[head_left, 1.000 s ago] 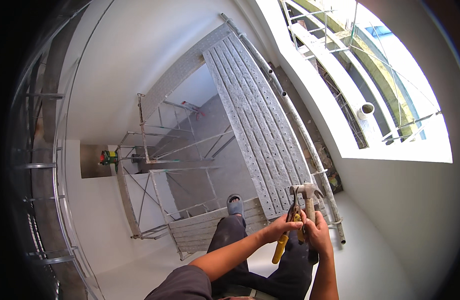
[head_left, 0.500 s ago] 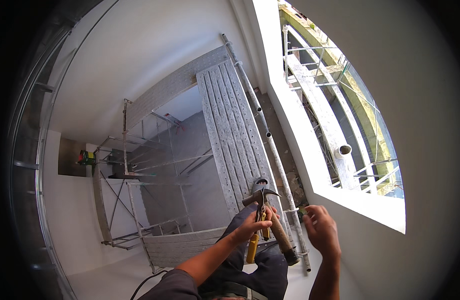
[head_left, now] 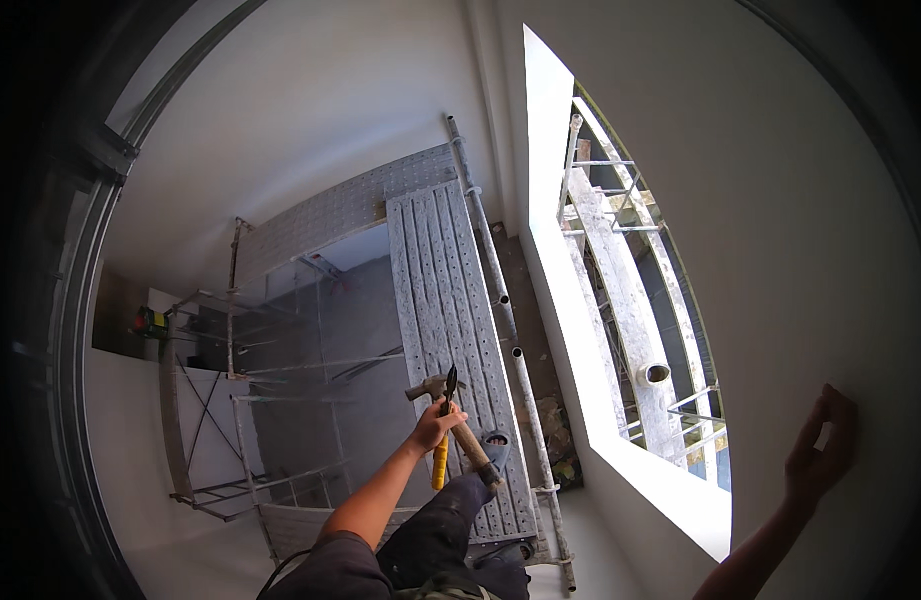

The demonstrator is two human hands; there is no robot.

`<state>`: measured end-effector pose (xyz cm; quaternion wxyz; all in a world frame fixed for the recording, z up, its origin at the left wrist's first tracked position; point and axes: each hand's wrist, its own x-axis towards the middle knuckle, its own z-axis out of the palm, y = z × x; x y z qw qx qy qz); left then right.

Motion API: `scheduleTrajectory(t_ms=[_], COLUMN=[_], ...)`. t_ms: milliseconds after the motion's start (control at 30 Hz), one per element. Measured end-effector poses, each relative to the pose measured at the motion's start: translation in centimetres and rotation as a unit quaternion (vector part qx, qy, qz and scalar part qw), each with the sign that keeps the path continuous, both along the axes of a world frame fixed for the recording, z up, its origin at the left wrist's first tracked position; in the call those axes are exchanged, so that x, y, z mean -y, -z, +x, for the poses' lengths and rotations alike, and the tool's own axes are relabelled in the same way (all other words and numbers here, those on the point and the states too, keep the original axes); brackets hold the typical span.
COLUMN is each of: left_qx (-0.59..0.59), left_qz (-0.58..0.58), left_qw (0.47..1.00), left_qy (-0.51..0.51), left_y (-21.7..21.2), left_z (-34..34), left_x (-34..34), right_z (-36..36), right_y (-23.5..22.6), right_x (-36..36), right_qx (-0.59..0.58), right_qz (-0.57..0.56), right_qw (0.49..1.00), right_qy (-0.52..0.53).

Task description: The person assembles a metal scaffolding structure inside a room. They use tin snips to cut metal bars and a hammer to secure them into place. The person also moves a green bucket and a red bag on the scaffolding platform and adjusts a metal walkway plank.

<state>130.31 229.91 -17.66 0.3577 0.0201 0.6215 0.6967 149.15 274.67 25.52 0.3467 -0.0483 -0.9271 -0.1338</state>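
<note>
My left hand (head_left: pixel 436 426) is closed around a claw hammer (head_left: pixel 469 446) and a pair of pliers (head_left: pixel 440 468) with yellow handles. The hammer's head sticks out above the fist, and its light brown handle slants down to the right. Dark plier jaws point up beside the hammer head. Out at the far right, my right hand (head_left: pixel 822 445) is raised against the white wall (head_left: pixel 780 250), thumb and fingers leaving a gap with nothing in it. Whether the fingertips touch the wall I cannot tell.
Under me is a perforated metal scaffold plank (head_left: pixel 440 280), with my sandalled foot (head_left: pixel 496 445) on it. A scaffold rail (head_left: pixel 535 430) runs along its right side. Left of the plank is a drop to the floor (head_left: pixel 330 330) below. A window opening (head_left: pixel 635 300) shows outdoor scaffolding.
My right hand has moved from near the tools out to the right, up to the wall. The left hand has shifted left, still holding hammer and pliers. My view has swung right.
</note>
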Motion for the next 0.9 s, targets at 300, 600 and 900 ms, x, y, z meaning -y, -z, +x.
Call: scheduleTrajectory(t_ms=[300, 600, 900], left_qx=[0.044, 0.058, 0.046], left_qz=[-0.228, -0.283, -0.283], left_qw=[0.973, 0.957, 0.958], left_qy=[-0.007, 0.035, 0.023], left_y=[-1.2, -3.6, -5.3], left_z=[-4.5, -5.1, -2.7], left_x=[1.8, 1.2, 1.1], right_z=[2.0, 0.5, -1.5], right_y=[2.3, 1.9, -1.9], right_x=[-1.8, -1.5, 2.3], right_qx=[0.065, 0.035, 0.031], right_qz=[0.072, 0.042, 0.089], right_qw=[0.995, 0.998, 0.995], right_qy=[0.025, 0.031, 0.005])
